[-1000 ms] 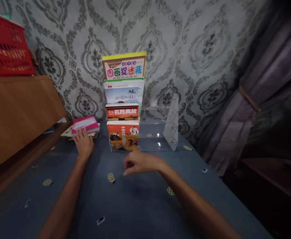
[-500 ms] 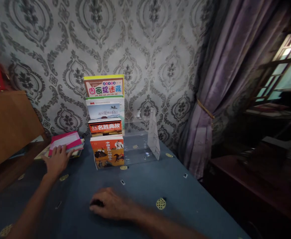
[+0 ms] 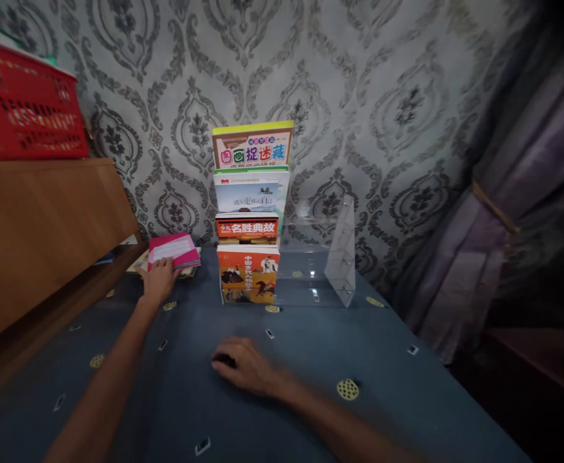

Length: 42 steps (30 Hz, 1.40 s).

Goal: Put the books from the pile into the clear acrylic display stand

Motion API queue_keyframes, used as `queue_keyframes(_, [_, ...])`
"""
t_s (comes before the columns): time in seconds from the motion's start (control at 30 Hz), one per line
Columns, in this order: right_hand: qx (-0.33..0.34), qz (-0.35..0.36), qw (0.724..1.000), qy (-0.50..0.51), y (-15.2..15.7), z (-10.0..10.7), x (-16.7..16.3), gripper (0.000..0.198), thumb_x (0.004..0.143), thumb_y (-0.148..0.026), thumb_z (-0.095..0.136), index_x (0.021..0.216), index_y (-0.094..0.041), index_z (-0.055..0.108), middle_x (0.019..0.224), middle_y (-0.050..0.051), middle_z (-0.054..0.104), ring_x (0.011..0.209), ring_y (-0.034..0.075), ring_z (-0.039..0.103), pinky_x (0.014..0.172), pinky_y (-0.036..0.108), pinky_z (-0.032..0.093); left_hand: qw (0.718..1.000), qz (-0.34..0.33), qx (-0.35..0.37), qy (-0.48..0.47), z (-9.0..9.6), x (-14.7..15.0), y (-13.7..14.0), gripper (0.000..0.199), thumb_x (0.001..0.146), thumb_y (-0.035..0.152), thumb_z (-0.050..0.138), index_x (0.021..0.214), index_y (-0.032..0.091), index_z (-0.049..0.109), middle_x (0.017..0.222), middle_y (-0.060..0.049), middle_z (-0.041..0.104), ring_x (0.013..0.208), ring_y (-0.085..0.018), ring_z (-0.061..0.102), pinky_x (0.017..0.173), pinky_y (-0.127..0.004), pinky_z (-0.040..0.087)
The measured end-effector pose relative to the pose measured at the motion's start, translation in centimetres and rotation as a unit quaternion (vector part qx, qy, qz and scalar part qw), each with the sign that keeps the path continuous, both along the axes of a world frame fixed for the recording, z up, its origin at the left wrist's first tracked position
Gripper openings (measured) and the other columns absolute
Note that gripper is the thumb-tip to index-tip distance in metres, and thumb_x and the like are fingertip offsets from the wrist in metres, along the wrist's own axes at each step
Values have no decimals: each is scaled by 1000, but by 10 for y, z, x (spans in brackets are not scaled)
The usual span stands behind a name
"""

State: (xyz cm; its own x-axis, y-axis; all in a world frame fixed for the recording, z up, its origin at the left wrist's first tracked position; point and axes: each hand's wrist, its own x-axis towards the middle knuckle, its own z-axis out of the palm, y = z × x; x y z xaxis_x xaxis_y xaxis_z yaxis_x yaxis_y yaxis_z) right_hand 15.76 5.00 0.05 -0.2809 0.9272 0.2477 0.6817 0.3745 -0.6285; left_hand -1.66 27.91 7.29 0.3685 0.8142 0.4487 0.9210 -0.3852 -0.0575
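Note:
My left hand point(image 3: 160, 279) reaches to a pink book point(image 3: 178, 249) lying on a small stack at the table's left back. Its fingers are spread over the book's near edge, and a pale printed panel shows on the cover. Closer to me, my right hand point(image 3: 243, 365) rests loosely curled on the tablecloth point(image 3: 310, 399). Between its thumb and forefinger is a dark gap that looks like shadow; no object shows there. Beyond it, a clear stepped rack point(image 3: 342, 257) holds an orange book point(image 3: 249, 275) in front, with several more books rising behind in its left half.
A wooden cabinet point(image 3: 54, 225) stands along the left side, with a red basket point(image 3: 31, 103) on top. Patterned wallpaper point(image 3: 407, 128) closes off the back. To the right hangs a purple curtain point(image 3: 527, 180), past the table's slanting right edge.
The view has turned left, so the scene sits further right and more of the red basket shows. My left hand stays at the pink book; my right hand remains curled over the table.

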Motion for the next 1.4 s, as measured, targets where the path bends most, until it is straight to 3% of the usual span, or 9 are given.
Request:
queue_keyframes(0.33, [10,-1,1000,2,-1,2,-1,14,95,-25,61,95,-18,73,90,5,73,84,17,65,82,29,48,999,-20,5,43,4,-11,5,34,101,30,38,115,15,65,117,-21,72,110,-37,66,109,-74,23])
queue_keyframes(0.7, [18,11,1000,9,1,0,-1,15,94,-23,60,95,-16,73,89,6,72,84,18,64,81,29,48,992,-71,30,102,-2,-18,-4,41,102,29,37,127,8,62,114,-24,72,109,-35,68,114,-61,25])
queue_keyframes(0.8, [18,16,1000,14,1,-1,-1,15,94,-23,59,95,-16,73,89,6,73,84,17,64,82,29,48,992,-74,34,101,-2,-22,-4,44,102,35,41,134,12,58,124,-24,68,117,-38,63,113,-65,25])
queue_keyframes(0.87, [14,14,1000,16,1,0,-1,15,94,-23,59,96,-17,73,90,6,73,85,18,65,82,30,48,994,-60,23,90,-1,-27,-1,49,100,36,45,143,14,50,140,-25,58,130,-40,54,112,-70,24])
queue_keyframes(0.97, [8,9,1000,17,0,2,-1,15,94,-22,60,96,-17,74,91,6,73,86,18,66,84,30,48,996,-32,-16,75,-1,-35,6,55,96,24,45,150,16,41,153,-25,45,143,-39,41,110,-74,26])
queue_keyframes(1.1, [5,13,1000,20,0,4,-1,15,94,-22,60,95,-16,74,90,7,73,86,18,66,84,30,48,995,-39,-41,84,0,-44,11,62,86,8,42,147,20,46,150,-21,51,141,-35,45,110,-72,29])
queue_keyframes(1.4, [22,20,999,31,2,0,0,14,93,-22,60,93,-16,73,86,5,72,79,16,63,77,27,47,991,-68,-29,110,3,-50,-7,61,83,6,47,142,20,52,140,-20,60,131,-35,55,113,-63,28])
